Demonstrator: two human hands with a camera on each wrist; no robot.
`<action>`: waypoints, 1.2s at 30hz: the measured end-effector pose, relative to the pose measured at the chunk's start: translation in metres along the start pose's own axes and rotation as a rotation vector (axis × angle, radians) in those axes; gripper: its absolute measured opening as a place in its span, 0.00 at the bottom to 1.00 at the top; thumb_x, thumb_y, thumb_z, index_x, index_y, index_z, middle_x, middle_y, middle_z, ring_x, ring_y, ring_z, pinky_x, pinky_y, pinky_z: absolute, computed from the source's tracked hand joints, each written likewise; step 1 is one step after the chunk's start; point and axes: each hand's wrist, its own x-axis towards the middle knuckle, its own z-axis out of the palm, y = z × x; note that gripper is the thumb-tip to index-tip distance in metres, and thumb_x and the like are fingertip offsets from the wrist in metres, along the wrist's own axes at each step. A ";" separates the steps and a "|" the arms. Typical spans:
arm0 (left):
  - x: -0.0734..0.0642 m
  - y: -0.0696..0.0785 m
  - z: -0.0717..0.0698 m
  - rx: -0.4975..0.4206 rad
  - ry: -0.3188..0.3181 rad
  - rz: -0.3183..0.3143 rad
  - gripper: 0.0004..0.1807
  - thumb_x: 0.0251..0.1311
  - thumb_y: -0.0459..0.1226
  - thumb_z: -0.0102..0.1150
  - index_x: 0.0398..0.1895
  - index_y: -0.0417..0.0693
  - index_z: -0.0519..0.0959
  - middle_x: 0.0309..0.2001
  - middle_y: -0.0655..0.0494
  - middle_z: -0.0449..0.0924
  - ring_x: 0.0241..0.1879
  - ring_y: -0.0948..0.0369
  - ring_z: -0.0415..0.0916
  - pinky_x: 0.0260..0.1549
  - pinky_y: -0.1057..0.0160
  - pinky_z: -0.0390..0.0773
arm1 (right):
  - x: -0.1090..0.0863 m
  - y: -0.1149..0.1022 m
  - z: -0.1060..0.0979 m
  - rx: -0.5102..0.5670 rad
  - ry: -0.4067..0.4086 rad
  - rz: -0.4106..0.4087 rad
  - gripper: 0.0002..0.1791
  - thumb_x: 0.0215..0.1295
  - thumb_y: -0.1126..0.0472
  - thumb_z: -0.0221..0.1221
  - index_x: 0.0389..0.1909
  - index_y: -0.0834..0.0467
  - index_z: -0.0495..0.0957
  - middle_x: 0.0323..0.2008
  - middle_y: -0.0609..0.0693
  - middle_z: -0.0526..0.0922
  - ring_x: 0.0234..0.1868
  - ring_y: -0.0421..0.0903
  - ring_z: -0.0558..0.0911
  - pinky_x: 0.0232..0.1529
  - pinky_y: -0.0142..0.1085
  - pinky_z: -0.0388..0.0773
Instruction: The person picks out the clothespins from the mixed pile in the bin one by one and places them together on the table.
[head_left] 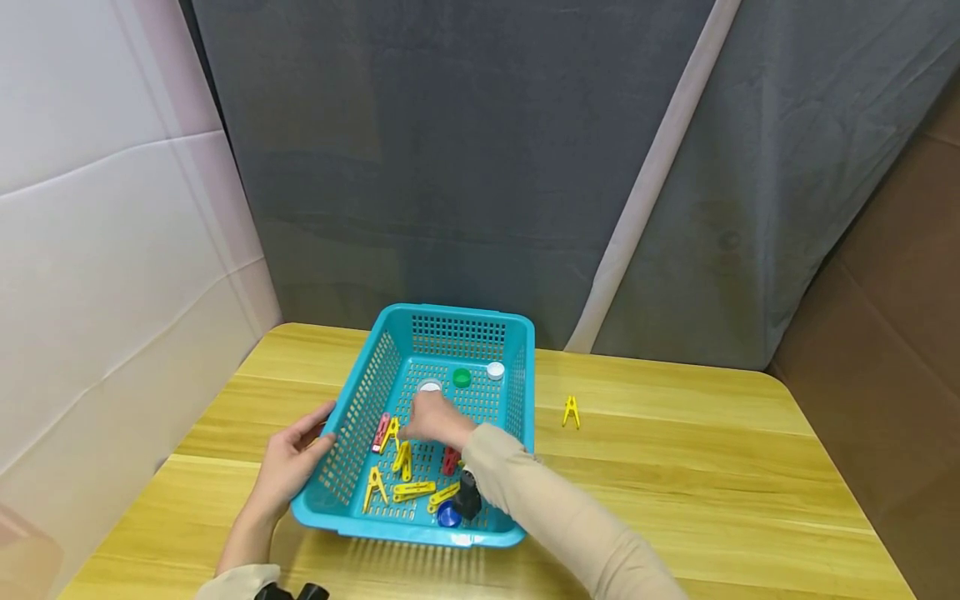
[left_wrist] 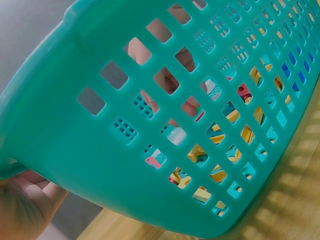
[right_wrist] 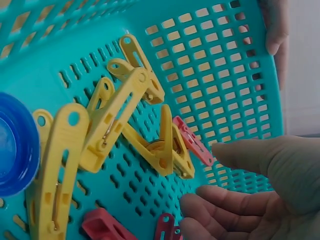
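Observation:
A teal plastic basket [head_left: 315, 514] stands on the table, and my left hand [head_left: 288, 460] grips its left rim. Inside it my right hand [head_left: 433, 417] reaches down, with nothing between thumb and fingers in the right wrist view. Close to that thumb [right_wrist: 240, 152] is a pink clothespin [right_wrist: 194, 141]; whether they touch I cannot tell. Several yellow clothespins [head_left: 414, 490] and a red clothespin [head_left: 450, 460] lie on the basket floor. A blue bottle cap [head_left: 448, 514] is at the near end. Farther back lie a green cap [head_left: 461, 377] and a white cap [head_left: 495, 371].
One yellow clothespin [head_left: 572, 412] lies on the wooden table [head_left: 675, 467], right of the basket. Another white round piece [head_left: 430, 386] is partly hidden behind my right hand. A grey curtain [head_left: 465, 167] hangs behind the table.

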 end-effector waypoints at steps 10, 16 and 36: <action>0.000 0.000 0.000 0.003 0.000 -0.005 0.25 0.63 0.26 0.50 0.64 0.29 0.63 0.58 0.29 0.67 0.42 0.81 0.70 0.35 0.76 0.77 | -0.007 0.001 0.008 0.016 -0.119 0.077 0.19 0.54 0.51 0.67 0.19 0.57 0.70 0.19 0.56 0.81 0.15 0.47 0.76 0.12 0.30 0.66; -0.001 0.000 0.001 -0.001 0.002 -0.002 0.25 0.63 0.25 0.50 0.63 0.28 0.63 0.58 0.29 0.67 0.42 0.81 0.70 0.35 0.76 0.77 | -0.005 0.001 0.014 -0.046 -0.127 0.120 0.19 0.53 0.49 0.67 0.17 0.57 0.72 0.19 0.54 0.82 0.12 0.43 0.72 0.11 0.30 0.66; 0.000 0.001 0.001 -0.006 0.013 0.009 0.24 0.63 0.25 0.50 0.62 0.27 0.64 0.56 0.27 0.68 0.41 0.79 0.71 0.34 0.75 0.77 | -0.005 -0.002 0.022 -0.161 -0.157 0.065 0.24 0.48 0.43 0.69 0.16 0.56 0.70 0.02 0.45 0.61 0.05 0.39 0.61 0.16 0.29 0.67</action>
